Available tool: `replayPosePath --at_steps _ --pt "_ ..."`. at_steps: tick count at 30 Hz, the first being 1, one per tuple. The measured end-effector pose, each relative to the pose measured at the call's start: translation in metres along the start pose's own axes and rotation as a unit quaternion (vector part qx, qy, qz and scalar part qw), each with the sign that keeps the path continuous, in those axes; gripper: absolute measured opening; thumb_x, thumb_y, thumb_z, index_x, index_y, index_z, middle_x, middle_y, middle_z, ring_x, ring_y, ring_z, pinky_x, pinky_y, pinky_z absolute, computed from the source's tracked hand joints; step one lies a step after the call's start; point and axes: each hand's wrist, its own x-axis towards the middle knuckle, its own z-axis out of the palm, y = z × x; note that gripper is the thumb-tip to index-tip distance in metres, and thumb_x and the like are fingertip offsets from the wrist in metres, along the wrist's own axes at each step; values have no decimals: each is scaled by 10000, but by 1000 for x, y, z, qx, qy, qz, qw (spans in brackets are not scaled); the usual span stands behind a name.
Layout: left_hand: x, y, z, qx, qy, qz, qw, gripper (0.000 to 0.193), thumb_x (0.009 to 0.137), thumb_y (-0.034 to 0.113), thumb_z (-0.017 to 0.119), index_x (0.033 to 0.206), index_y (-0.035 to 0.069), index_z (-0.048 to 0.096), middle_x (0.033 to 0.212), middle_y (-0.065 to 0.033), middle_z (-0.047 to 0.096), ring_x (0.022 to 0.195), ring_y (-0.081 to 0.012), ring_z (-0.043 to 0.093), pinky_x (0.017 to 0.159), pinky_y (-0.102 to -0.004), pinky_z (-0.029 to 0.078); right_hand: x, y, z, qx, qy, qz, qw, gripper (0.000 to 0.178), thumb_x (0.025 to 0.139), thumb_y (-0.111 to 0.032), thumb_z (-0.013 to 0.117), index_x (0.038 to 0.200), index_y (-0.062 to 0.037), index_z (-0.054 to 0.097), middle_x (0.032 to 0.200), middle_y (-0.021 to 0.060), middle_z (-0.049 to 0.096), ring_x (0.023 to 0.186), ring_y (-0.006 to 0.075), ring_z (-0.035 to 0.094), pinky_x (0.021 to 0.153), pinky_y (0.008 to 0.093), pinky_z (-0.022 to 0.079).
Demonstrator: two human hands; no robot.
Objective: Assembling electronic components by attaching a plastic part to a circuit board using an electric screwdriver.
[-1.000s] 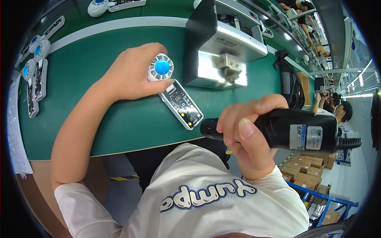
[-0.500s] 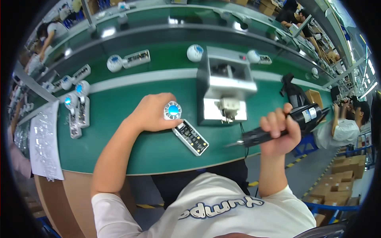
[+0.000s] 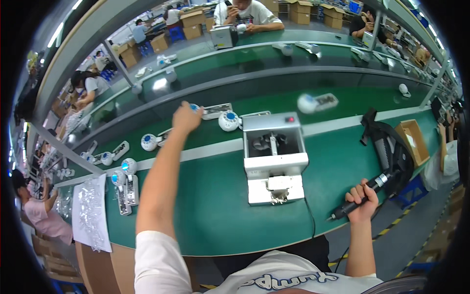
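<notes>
Two hands now work apart: my left hand [image 3: 187, 118] has reached out over the belt [image 3: 271, 100], its fingers at the round head of a white gadget [image 3: 215, 111] lying there; blur hides whether they pinch it or only touch it. My right hand [image 3: 363, 206] is wrapped around the screwdriver [image 3: 344, 209], its tip above the counter [image 3: 215, 196] near the front edge. Half a second ago, my left hand held a gadget on the counter; I cannot tell if this is the same one. Driving seems paused, I judge, for handling. The screwdriver has shifted rightward from the metal box [image 3: 274, 165]. Further left, two gadgets [image 3: 131, 188] remain side by side.
</notes>
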Motion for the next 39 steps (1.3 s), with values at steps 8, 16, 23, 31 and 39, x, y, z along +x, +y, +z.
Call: replayPosePath --at_steps 8,16,23,31,39 --pt "-30 -54 -58 27 43 121 991 606 875 460 647 1264 5 557 1226 -235 615 1184 -400 549 1004 -467 443 -9 -15 -13 19 -72 -11 997 168 977 -92 490 1126 -14 496 710 2 370 569 102 368 613 290 378" --pt "-123 -205 -136 178 -169 11 969 574 701 300 807 1171 42 599 1086 -208 641 1097 -387 572 936 -460 468 -6 -13 -4 5 -74 10 997 161 962 -79 502 1109 -14 496 726 1 358 606 107 370 626 296 373" --pt "-214 -26 -147 19 -254 238 937 495 748 240 799 1145 26 595 1120 -194 607 1109 -385 558 919 -462 475 -27 4 43 -49 39 -10 998 484 943 -154 536 1404 -43 444 823 28 480 743 160 534 741 366 498" --pt "-235 52 -103 -152 -204 315 914 574 734 336 808 1147 3 587 1103 -188 636 1014 -370 623 849 -439 515 -31 30 152 -154 -268 -7 951 145 899 -103 567 995 -73 463 618 10 443 485 130 452 576 350 447" --pt "-239 50 -85 -337 -272 315 845 624 681 372 841 1128 13 595 1130 -193 641 994 -365 648 853 -413 521 -31 104 225 -402 -136 -324 846 186 872 -39 544 1041 -39 468 646 35 478 513 168 492 595 362 462"
